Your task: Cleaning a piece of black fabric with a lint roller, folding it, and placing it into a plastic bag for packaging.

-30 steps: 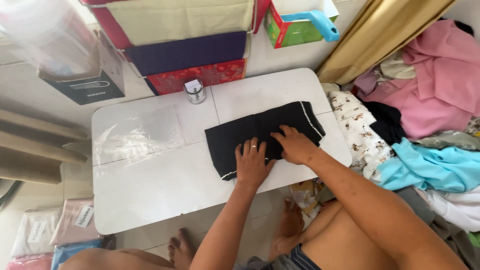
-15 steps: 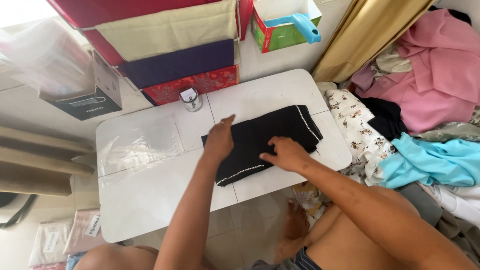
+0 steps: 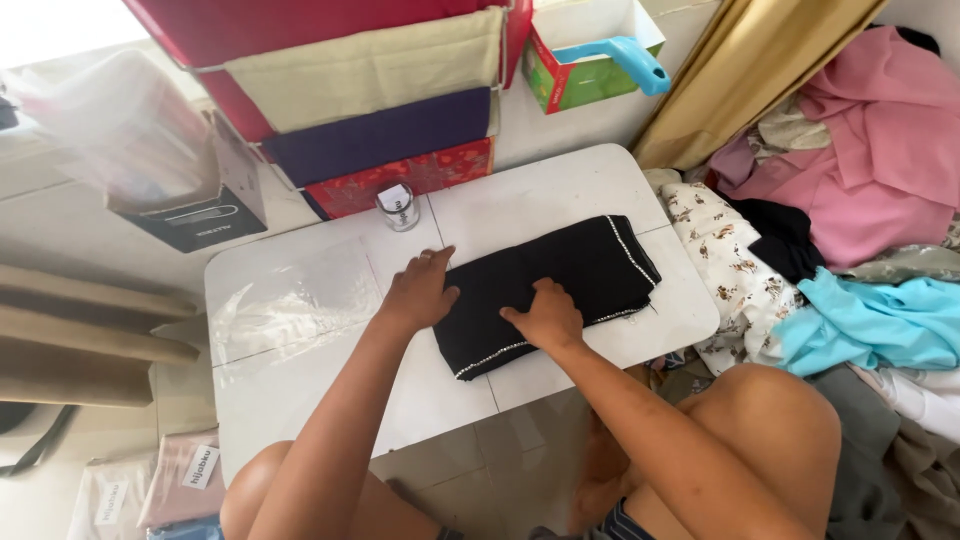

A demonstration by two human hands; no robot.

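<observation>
Black folded cloth with a thin white beaded edging (image 3: 560, 285) lies on the small white folding desk (image 3: 300, 400), toward the side nearest the heap of pink, turquoise and printed clothes (image 3: 860, 250). The person's left hand (image 3: 420, 290) rests flat at the end of the cloth nearest the clear plastic sheet (image 3: 290, 300), fingers together and spread over the fabric's edge, gripping nothing. The right hand (image 3: 545, 315) presses palm-down on the near half of the cloth, fingers loosely bent, also holding nothing.

To smooth the fold well, it seems best to keep both palms flat and sweep outward from the cloth's middle, so the layers stay square and the trim lines up along the near and far-side edges.

The cloth looks like a soft, matte rectangle of several layers, lying slightly askew to the desk's edge, with the trim running along its near long edge and its end toward the clothes heap. Beyond the cloth stands a small glass jar with a white lid (image 3: 399, 207).
</observation>
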